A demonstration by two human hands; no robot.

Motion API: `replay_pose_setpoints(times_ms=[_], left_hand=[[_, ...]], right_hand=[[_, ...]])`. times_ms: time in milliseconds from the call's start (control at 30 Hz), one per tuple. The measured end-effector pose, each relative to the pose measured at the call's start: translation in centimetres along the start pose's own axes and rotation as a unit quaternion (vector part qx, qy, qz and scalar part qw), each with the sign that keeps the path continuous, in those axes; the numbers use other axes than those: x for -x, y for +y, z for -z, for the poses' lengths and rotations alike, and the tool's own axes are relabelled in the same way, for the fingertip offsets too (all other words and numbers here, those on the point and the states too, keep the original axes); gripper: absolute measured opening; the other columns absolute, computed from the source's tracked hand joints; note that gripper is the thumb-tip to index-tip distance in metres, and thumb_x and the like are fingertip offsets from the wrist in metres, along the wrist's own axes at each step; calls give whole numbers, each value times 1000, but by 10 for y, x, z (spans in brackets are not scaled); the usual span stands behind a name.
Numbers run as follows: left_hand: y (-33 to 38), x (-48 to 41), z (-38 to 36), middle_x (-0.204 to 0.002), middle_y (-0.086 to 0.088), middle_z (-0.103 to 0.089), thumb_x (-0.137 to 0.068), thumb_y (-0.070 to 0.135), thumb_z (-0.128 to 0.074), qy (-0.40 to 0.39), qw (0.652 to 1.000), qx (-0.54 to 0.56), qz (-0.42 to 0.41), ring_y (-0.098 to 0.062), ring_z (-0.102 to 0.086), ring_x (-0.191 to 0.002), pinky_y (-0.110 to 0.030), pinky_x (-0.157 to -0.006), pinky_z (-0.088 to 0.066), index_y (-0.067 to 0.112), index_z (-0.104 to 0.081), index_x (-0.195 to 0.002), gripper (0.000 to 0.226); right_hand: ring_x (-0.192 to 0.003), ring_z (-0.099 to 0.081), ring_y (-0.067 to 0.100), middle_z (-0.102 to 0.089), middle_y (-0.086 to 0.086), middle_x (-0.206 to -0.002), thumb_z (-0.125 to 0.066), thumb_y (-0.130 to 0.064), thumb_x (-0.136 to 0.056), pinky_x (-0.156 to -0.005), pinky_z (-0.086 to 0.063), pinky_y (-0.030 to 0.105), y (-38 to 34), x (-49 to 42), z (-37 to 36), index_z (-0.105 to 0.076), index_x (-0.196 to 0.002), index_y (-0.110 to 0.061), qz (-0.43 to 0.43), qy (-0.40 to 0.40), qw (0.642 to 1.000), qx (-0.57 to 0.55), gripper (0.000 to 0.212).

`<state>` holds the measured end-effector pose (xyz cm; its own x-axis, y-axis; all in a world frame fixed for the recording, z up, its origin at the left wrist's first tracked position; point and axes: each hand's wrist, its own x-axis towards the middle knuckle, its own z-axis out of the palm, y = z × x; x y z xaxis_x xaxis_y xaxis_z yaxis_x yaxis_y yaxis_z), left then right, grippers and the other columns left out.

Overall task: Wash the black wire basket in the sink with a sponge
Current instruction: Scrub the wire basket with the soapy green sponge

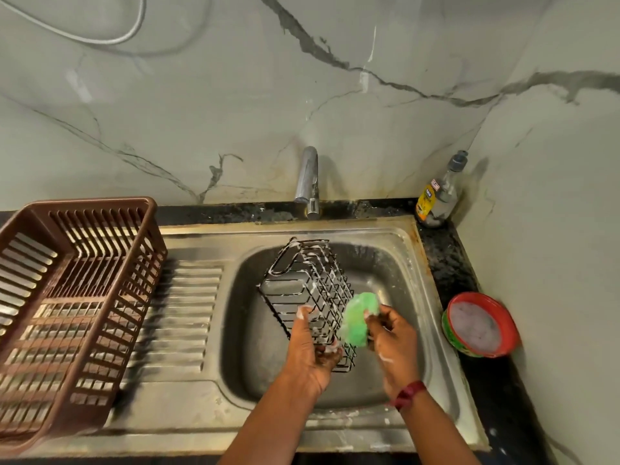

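Black wire basket [307,297] — held tilted over the sink [407,263] basin, suds on its wires. Your left hand [310,347] grips its near end; your right hand [392,337] grasps the green sponge [360,318] against its side. Scrubbing under way — rinse apparently outstanding.

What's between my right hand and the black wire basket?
The green sponge, held by the right hand against the black wire basket, in the head view.

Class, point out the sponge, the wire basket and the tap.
sponge [360,318]: head view, green middle.
wire basket [312,286]: head view, side wires.
tap [309,174]: head view, spout.
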<state>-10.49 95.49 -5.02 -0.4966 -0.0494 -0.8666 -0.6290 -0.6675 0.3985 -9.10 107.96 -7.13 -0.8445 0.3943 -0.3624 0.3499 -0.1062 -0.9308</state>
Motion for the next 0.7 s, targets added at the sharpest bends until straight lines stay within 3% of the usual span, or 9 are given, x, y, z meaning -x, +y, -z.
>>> replay_pose_setpoints(times_ms=[67, 133, 200, 267, 367, 433, 500, 600, 700], left_hand=[[-8, 1, -4, -97, -15, -61, -91, 56, -66, 0, 999, -47, -6, -26, -56, -75, -36, -65, -53, 7, -66, -116, 55], [-14, 3, -11, -103, -14, -63, -92, 53, -66, 13, 996, -82, -20, -26, -57, -83, -36, -70, -52, 9, -66, -118, 51], [-18, 6, -18, -108, -13, -64, -90, 50, -70, 18, 994, -106, -34, -25, -58, -84, -33, -66, -51, 10, -65, -122, 52], [-20, 10, -26, -99, -11, -67, -88, 46, -73, 17, 991, -122, -51, -23, -60, -77, -27, -59, -49, 8, -63, -124, 53], [-22, 16, -35, -93, -8, -64, -89, 38, -76, 15, 987, -147, -66, -22, -59, -77, -27, -59, -48, 10, -58, -106, 38], [-23, 19, -41, -92, -6, -62, -88, 36, -77, 8, 981, -179, -76, -21, -57, -79, -34, -75, -52, 15, -51, -92, 34], [-26, 18, -44, -97, -9, -65, -86, 36, -79, 3, 975, -203, -93, -22, -60, -87, -44, -96, -51, 16, -51, -90, 35], [-29, 19, -52, -101, -9, -65, -85, 37, -80, 2, 969, -220, -110, -28, -61, -100, -49, -103, -50, 17, -52, -90, 35], [-32, 23, -58, -97, -2, -55, -85, 40, -79, 1, 964, -233, -129, -25, -56, -100, -50, -103, -49, 22, -43, -86, 41]], right_hand=[[-84, -67, 20, -71, 1, -95, -63, -12, -89, -63, -54, 32, 0, -1, 12, -66, -95, -23, -31, 8, 999, -41, 13], [-92, -68, 28, -71, 8, -101, -64, -9, -88, -70, -56, 39, -1, -6, 23, -67, -103, -17, -46, 28, 995, -79, 17], [-92, -67, 33, -70, 14, -101, -59, 0, -88, -76, -56, 44, -6, -9, 37, -66, -103, -10, -52, 50, 991, -115, 19], [-91, -66, 33, -70, 15, -99, -57, 3, -87, -79, -55, 46, -15, -10, 54, -66, -104, -6, -50, 73, 989, -115, 21], [-81, -65, 22, -70, 0, -85, -63, 1, -83, -82, -54, 41, -26, -12, 85, -71, -96, -13, 21, 145, 989, -14, 21], [-77, -63, 11, -67, -13, -83, -68, 0, -80, -83, -53, 27, -31, -11, 104, -72, -101, -15, 92, 213, 970, 73, 26], [-72, -63, 7, -69, -11, -82, -71, -6, -76, -75, -48, 11, -39, -8, 120, -74, -97, -17, 162, 273, 934, 162, 24], [-61, -63, 25, -70, 8, -72, -62, -18, -69, -58, -42, 21, -38, -16, 137, -75, -75, -9, 220, 325, 859, 329, 17], [-64, -64, 36, -69, 17, -72, -62, -18, -71, -60, -42, 27, -33, -29, 144, -75, -74, -8, 176, 289, 845, 413, 16]])
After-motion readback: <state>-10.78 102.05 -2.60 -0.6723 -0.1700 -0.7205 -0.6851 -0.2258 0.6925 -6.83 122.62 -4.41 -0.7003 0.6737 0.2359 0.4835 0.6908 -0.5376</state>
